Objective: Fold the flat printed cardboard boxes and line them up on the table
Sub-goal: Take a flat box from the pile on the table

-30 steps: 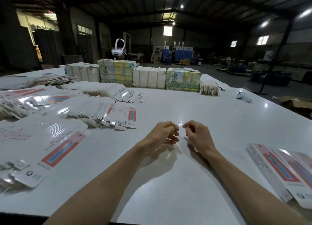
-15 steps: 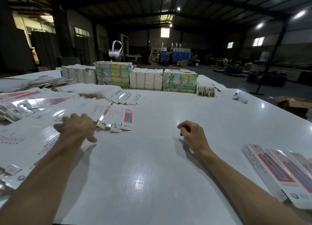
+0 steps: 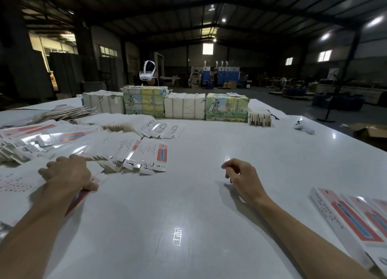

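White table [image 3: 188, 205]: left hand [image 3: 67, 174] flat, fingers spread, presses on flat box [image 3: 21, 180]; right hand [image 3: 240, 175] loosely curled, holding nothing, rests on table.

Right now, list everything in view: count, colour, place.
table: one, white, fills the view.
flat boxes: many, white with red-blue print, spread on the left.
folded boxes: at least three, white and red, near right edge.
white bundles: two, far edge.
printed bundles: two, green-yellow, far edge, alternating with the white ones.
card stack: one, pale, right of the bundles.
controller: one, white, far right of the table.
carton: one, brown, on the floor, right.
person: one, behind the bundles, wearing a white headset.
left hand: rests on flat boxes.
right hand: loosely curled, empty, mid-table.
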Demonstrator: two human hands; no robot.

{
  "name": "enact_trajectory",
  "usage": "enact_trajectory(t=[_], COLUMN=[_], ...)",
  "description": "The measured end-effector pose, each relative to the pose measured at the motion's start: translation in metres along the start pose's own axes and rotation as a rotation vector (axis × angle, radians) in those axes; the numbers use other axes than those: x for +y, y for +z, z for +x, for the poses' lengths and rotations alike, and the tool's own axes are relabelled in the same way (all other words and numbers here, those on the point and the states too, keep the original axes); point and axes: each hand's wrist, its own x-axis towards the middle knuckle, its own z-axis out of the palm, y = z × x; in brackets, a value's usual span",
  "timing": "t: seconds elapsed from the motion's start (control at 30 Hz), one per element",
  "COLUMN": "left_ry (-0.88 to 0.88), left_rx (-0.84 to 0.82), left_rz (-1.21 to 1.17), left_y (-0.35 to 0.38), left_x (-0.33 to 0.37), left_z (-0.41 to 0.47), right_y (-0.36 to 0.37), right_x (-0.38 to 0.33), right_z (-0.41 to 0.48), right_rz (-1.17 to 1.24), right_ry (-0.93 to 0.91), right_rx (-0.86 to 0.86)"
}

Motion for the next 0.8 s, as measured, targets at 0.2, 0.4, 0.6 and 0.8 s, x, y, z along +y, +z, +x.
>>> enact_trajectory(t=[0.2, 0.4, 0.6, 0.8], left_ry=[0.056, 0.259, 0.684, 0.721], left_rx=[0.030, 0.043, -0.255, -0.944], left_rz=[-0.008, -0.196, -0.659, -1.122], left_y=[-0.009, -0.042, -0.054, -0.002], left_x=[-0.010, -0.005, 0.075, 0.177], left_z=[0.000, -0.005, -0.047, -0.111], right_y=[0.000, 0.002, 0.003, 0.001], right_x=[-0.003, -0.003, -0.003, -0.002], right_z=[-0.002, -0.002, -0.001, 0.003], right_rz=[-0.021, -0.021, -0.016, 0.068], right_ry=[-0.012, -0.016, -0.020, -0.073], right_rx=[-0.042, -0.055, -0.063, 0.102])
